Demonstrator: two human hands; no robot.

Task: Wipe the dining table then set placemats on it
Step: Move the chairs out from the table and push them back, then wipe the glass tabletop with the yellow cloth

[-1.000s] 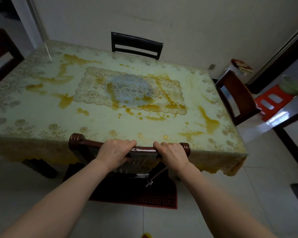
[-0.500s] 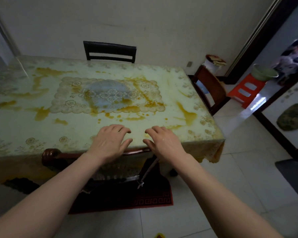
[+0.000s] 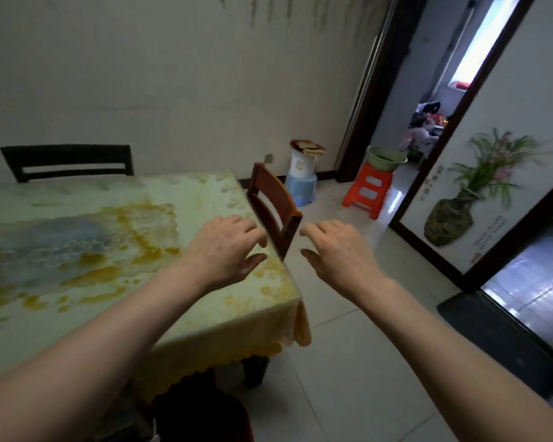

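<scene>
Over the stained surface (image 3: 77, 250) at its right edge, both hands, left (image 3: 224, 247) and right (image 3: 339, 250), hang released and empty. They have let go of the near chair and swung toward the red-brown side chair (image 3: 273, 207); wiping likely awaits.

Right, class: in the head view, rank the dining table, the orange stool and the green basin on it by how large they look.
1. dining table, by far the largest, though also nearest the camera.
2. orange stool.
3. green basin, only slightly smaller than the stool.

Dining table (image 3: 205, 314) draped in a pale yellow-green lace-pattern cloth, smeared with orange-yellow stains around its grey-blue centre.
</scene>
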